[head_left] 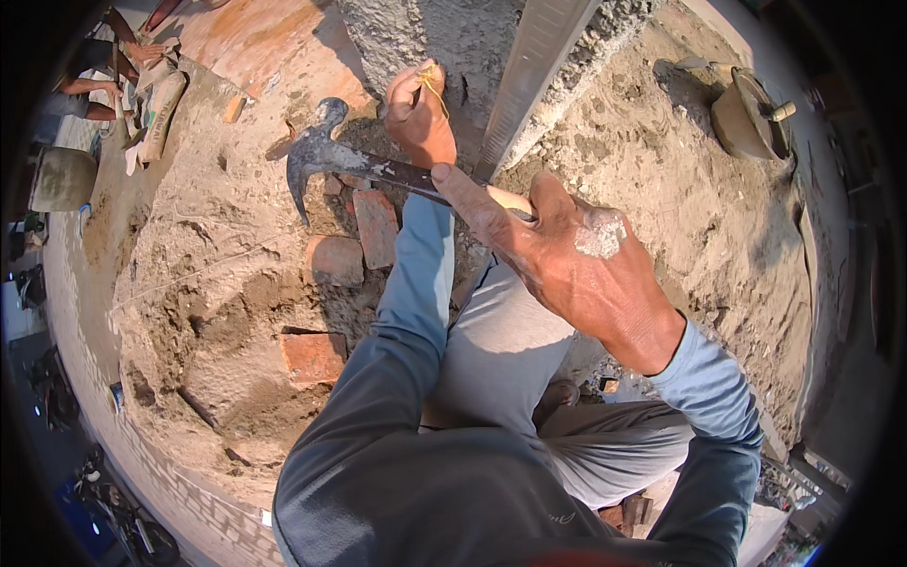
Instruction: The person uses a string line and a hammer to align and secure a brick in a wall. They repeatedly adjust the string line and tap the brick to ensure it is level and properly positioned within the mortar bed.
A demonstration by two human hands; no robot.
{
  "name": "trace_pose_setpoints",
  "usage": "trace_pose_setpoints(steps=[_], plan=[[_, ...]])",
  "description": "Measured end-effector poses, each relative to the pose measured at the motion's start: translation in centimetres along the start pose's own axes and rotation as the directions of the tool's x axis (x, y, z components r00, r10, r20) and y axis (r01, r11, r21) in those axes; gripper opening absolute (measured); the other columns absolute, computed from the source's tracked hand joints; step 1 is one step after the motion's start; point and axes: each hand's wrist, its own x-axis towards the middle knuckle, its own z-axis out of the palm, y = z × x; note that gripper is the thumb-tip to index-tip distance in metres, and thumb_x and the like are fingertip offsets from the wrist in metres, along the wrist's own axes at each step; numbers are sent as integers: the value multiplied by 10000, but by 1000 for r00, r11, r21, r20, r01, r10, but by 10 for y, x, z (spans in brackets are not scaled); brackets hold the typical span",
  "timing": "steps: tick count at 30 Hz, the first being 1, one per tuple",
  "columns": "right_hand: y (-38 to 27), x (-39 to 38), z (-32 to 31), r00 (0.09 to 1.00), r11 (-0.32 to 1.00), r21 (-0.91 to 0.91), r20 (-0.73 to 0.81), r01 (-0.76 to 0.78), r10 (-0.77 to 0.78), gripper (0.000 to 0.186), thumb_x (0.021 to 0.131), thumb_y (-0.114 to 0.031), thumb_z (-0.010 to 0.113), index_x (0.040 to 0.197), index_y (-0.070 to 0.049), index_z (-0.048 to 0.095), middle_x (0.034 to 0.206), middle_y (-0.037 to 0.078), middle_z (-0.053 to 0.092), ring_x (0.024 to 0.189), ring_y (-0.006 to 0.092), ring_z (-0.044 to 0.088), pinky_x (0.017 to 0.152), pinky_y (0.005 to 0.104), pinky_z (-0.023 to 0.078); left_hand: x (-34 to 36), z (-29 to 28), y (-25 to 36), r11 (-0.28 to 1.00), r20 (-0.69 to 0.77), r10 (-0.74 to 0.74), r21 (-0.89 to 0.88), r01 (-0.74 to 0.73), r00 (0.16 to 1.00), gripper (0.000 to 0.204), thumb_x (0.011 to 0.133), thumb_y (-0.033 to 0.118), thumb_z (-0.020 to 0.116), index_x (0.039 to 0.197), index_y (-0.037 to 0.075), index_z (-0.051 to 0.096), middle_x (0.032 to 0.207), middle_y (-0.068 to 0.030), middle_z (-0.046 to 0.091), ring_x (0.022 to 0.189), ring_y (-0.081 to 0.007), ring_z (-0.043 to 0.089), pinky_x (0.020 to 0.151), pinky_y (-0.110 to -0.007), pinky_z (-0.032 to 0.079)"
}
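Note:
My right hand (600,274) is wrapped round the handle of a claw hammer (378,170), its index finger laid along the shaft. The worn steel head points left, claw downward in the picture, and a pale patch of mortar sticks to the back of this hand. Beyond the hammer, my left hand (419,111) is closed against the rough concrete block (425,38), pinching a thin yellow string (433,85). Just right of it, a long grey metal bar (531,90) stands along the concrete. The string's far end is hidden.
Broken red bricks (376,229) and another brick (315,358) lie in sandy soil to the left. At the far right sits a mortar-stained bucket (749,118). Another person's hands (142,52) are near a cement sack (161,118) at the far left; another bucket (64,180) stands below.

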Motion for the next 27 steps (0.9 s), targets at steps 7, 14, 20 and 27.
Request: trace_pose_setpoints(steps=[7,14,20,27], plan=[[-10,0,-3,999,998,-55,27,-24,26,683,946,-131,575,1534,-366,319,772,135,495,513,276,560,416,395,453,8,-12,-17,981,75,152,109,-159,986,170,891,1,691,1057,-34,693,1068,-104,644,977,-209,644,800,-340,550],[15,11,11,993,975,-193,-45,-113,106,551,1010,-238,529,1521,-347,352,822,157,557,503,301,558,408,423,442,-6,5,18,965,-43,-247,83,250,968,179,899,-32,660,1073,-45,697,1102,-126,639,993,-182,638,796,-304,558],[9,-33,-3,982,877,462,-62,-131,180,514,968,-311,624,1444,-200,466,849,131,616,643,258,634,514,387,495,11,-24,11,975,46,-106,202,95,993,146,908,10,687,1030,-70,686,1004,-60,669,795,-135,629,726,-268,518],[57,-127,90,715,117,957,113,-264,690,298,911,-316,739,977,-40,648,774,49,646,635,109,618,532,269,479,-35,-56,29,820,222,-412,512,254,884,227,932,147,704,1048,-46,691,911,-39,682,770,-86,601,681,-240,496]])
